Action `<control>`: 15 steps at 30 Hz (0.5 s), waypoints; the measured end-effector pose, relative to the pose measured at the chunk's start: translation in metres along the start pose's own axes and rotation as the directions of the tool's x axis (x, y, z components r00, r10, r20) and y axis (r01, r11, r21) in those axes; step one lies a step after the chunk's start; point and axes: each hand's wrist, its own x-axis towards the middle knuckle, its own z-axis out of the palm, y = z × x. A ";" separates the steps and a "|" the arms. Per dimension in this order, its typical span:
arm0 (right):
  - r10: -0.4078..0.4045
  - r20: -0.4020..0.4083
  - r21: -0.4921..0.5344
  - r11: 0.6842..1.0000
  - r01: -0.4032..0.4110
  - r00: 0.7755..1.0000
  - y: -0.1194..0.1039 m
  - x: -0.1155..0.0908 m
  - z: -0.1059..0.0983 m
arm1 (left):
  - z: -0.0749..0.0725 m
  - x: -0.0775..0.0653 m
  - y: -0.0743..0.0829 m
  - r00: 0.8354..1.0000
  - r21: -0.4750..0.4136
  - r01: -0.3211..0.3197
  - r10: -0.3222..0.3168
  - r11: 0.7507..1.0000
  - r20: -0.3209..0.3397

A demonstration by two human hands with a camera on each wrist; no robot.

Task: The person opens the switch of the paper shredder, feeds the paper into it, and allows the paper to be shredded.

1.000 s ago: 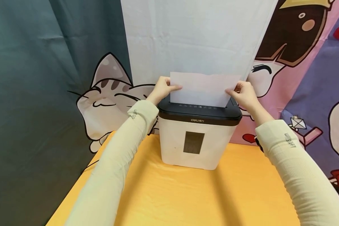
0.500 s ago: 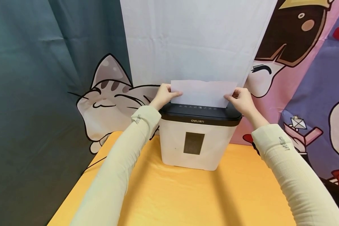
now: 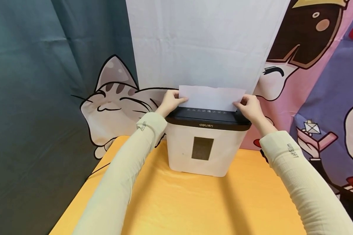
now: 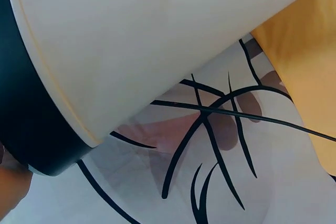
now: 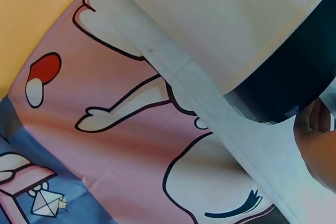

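Note:
A white sheet of paper point(image 3: 210, 98) stands upright with its lower edge in the slot on top of a paper shredder point(image 3: 179, 147), which has a white body, a black lid and a dark front window. At the sheet's left edge my left hand point(image 3: 170, 101) pinches it, thumb on the near face. My right hand point(image 3: 251, 107) pinches the right edge the same way. Both hands are just above the lid. Only a little of the left hand point(image 4: 11, 190) shows in the left wrist view, beside the black lid point(image 4: 39, 108). Curled fingers of the right hand point(image 5: 317, 140) appear in the right wrist view.
The shredder stands on a yellow-covered table point(image 3: 182, 202). A thin black cord point(image 3: 98, 169) runs over the table's left edge. Printed cloth with a cartoon cat point(image 3: 109, 111) hangs close behind, and a dark curtain point(image 3: 32, 98) is on the left.
The paper has sunk lower into the shredder slot, so less of it shows above the lid. Both hands have come down with it, still pinching its edges.

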 end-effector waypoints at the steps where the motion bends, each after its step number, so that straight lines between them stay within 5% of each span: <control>1: 0.003 0.001 -0.007 1.000 -0.003 1.000 0.001 0.000 0.000 | 0.000 0.000 -0.001 1.000 0.018 0.000 0.000 1.000 -0.002; 15: 0.009 -0.038 0.024 1.000 -0.008 0.999 0.004 -0.002 0.002 | -0.003 0.000 -0.004 0.998 0.089 -0.035 0.039 0.995 -0.045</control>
